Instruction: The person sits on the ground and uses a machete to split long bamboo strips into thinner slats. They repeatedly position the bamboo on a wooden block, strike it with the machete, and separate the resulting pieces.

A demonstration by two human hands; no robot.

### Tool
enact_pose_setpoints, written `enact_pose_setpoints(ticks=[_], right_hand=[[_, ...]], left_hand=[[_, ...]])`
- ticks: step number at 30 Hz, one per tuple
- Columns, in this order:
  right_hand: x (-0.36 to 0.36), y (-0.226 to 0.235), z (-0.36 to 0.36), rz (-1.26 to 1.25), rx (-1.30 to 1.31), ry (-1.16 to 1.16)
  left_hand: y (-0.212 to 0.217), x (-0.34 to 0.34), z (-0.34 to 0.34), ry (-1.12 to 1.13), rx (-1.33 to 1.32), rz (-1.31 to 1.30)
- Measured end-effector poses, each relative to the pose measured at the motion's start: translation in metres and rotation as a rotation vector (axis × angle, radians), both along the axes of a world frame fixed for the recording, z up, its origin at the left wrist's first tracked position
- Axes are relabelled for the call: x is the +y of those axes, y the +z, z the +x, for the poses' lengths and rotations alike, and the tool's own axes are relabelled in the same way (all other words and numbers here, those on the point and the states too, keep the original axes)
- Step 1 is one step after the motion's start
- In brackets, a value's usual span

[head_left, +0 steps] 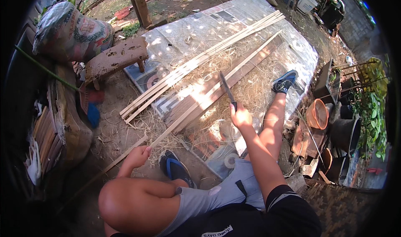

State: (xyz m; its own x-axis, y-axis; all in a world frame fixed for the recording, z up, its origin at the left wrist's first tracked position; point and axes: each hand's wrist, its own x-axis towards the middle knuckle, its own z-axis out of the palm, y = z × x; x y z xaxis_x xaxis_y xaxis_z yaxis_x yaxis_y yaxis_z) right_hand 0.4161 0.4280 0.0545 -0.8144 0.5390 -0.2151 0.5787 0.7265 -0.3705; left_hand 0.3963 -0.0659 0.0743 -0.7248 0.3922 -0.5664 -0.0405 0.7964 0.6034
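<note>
My left hand [140, 155] is closed around the near end of a long pale bamboo strip [179, 123], which slants away to the upper right over a brown wooden plank [179, 114]. In my right hand [241, 116] is a knife [227, 88], gripped by its dark handle. Its blade points away from me and crosses the strip in view; whether they touch, I cannot tell. Several more pale strips [200, 59] lie side by side beyond the plank. Curly shavings [246, 88] cover the area around it. Another strip [123, 154] slants along the ground by my left hand.
A printed sheet [175, 36] lies under the plank and strips, with my right foot [285, 81] on it. At the left stand a low wooden bench [119, 58] and a stuffed sack [69, 32]. Pots, including an orange one [317, 114], crowd the right side. A post [140, 7] rises at the back.
</note>
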Motion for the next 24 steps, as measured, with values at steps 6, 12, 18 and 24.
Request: enact_pose_setpoints(ticks=[6,12,18,24], right_hand=[[-0.113,0.016,0.059,-0.016,-0.028,0.723],[-0.095,-0.001,0.047,-0.028,0.096,0.61],[-0.004,-0.026,0.014,0.123,0.052,0.103],[-0.111,0.004,0.062,-0.05,0.009,0.692]], left_hand=[[-0.038,-0.006,-0.004,0.05,-0.149,0.179],[-0.026,-0.012,0.007,0.079,-0.168,0.216],[-0.016,-0.058,0.013,0.156,-0.378,0.218],[0.004,0.044,0.014,-0.108,0.567,-0.094]])
